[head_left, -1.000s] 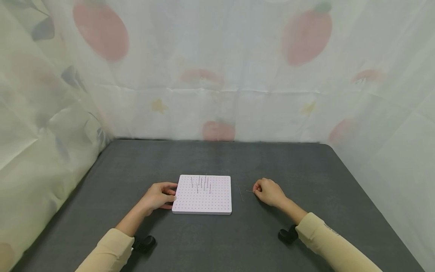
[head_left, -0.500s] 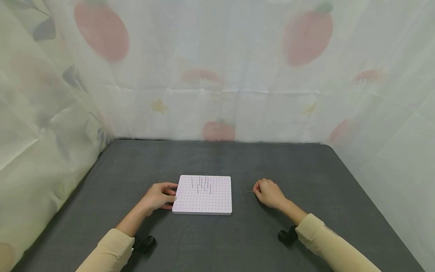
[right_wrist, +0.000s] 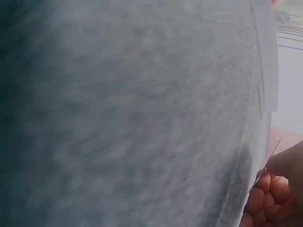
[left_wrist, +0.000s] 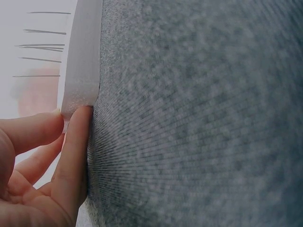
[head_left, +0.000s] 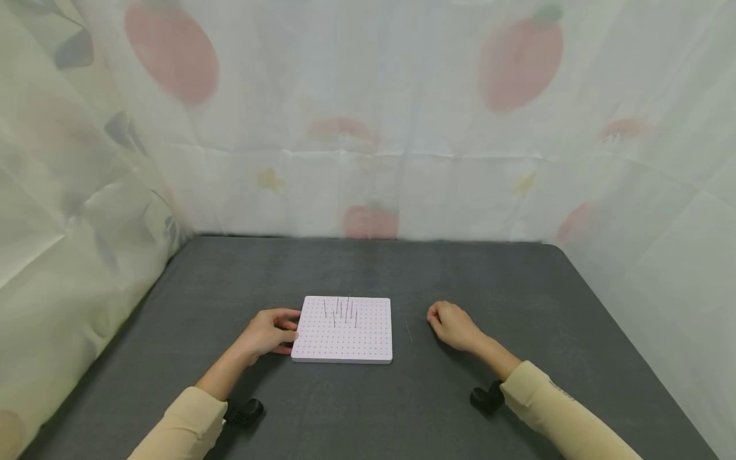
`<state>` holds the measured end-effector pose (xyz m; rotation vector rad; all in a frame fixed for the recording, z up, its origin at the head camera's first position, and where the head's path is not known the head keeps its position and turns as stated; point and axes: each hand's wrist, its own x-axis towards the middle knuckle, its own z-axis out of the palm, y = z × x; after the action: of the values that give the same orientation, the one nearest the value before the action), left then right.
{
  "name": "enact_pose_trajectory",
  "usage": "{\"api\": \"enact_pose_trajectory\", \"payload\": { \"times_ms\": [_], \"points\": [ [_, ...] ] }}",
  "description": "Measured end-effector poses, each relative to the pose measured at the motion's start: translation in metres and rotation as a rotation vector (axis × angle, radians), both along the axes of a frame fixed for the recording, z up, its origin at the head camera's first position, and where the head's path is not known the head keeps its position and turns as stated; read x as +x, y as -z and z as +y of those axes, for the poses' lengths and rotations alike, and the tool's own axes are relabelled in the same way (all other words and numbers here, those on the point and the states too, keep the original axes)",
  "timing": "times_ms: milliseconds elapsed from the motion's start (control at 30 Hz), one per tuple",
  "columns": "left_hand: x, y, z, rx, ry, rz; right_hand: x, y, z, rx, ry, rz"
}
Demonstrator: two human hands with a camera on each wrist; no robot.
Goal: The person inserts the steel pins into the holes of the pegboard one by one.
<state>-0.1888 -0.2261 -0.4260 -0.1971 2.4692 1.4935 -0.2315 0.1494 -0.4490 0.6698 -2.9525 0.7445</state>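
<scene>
A white pegboard [head_left: 345, 345] with rows of small holes lies on the dark table, several thin metal needles [head_left: 355, 319] standing in its far half. My left hand [head_left: 266, 332] holds the board by its left edge; in the left wrist view the thumb [left_wrist: 40, 128] is at the top edge and a finger is low against the side. To the right of the board, my right hand [head_left: 454, 326] is low over the table with curled fingers. The right wrist view shows a thin needle [right_wrist: 274, 150] pinched between its thumb and fingers, pointing up at a slant.
Between the board and my right hand, a loose needle [head_left: 407, 329] lies on the table [head_left: 368, 409]. A printed curtain [head_left: 437, 191] hangs behind the table and along both sides. A black wrist device [head_left: 245, 414] sits under the left sleeve.
The needle in my right hand, which stuck out to the left earlier, has turned and hardly shows in the head view now. The left hand and board stay put.
</scene>
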Motion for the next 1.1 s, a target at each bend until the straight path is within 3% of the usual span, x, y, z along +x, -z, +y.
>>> {"api": "enact_pose_trajectory", "payload": {
  "times_ms": [567,1100],
  "points": [
    [0.001,0.000,0.000,0.002,-0.005,-0.001,-0.003,-0.007,-0.023,-0.162,0.017,-0.107],
    [-0.001,0.002,-0.002,0.029,0.013,0.017,-0.007,-0.014,-0.042,-0.223,0.021,-0.110]
  ]
}}
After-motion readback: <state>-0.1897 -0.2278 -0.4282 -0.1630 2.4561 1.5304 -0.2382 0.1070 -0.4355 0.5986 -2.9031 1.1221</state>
